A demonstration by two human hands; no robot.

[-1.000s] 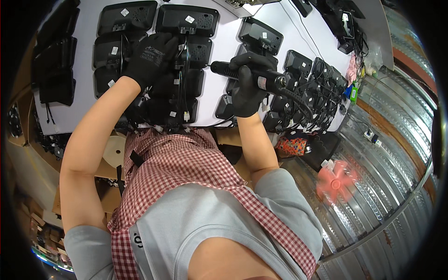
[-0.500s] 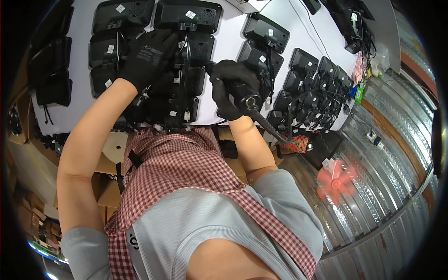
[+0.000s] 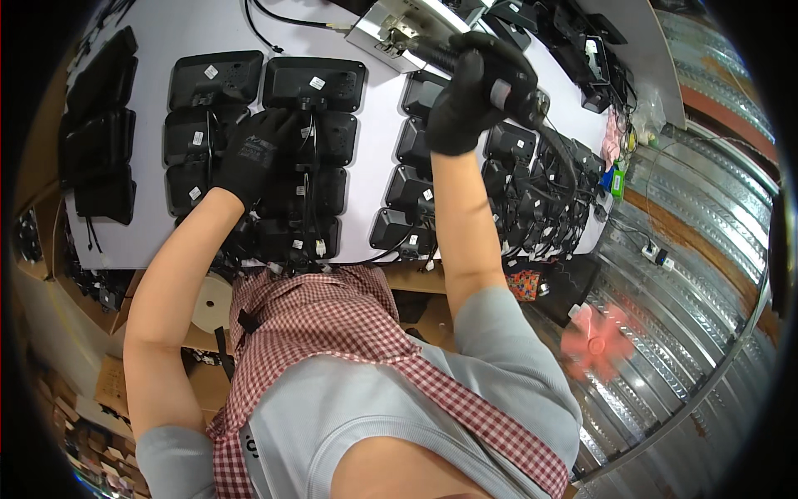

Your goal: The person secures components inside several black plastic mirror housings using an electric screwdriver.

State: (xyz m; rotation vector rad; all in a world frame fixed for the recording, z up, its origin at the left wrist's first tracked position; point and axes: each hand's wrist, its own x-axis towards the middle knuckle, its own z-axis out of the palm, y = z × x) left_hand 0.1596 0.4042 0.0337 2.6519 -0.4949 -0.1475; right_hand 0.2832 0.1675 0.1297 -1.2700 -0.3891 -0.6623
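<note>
Right hand wrapped around a power screwdriver, left hand over the black screens.
With twelve straight ahead of the worker, the gloved right hand (image 3: pixel 478 96) is at one o'clock, fingers curled firmly round the black screwdriver (image 3: pixel 434 55); its nose points toward ten, at the metal box (image 3: pixel 372 43) at twelve, though I can't tell whether they touch. The cord (image 3: pixel 567 162) trails off toward five from the grip. The tool looks stiff, hard and moderately heavy, with some drag from the cord, so the thick barrel seems the best hold. At ten, the left hand (image 3: pixel 253 154) lies over the screens (image 3: pixel 291 81); its fingertips blend into the black, so I can't tell whether they pinch anything. The screens look light, smooth and scratchable, best held by their edges.
</note>
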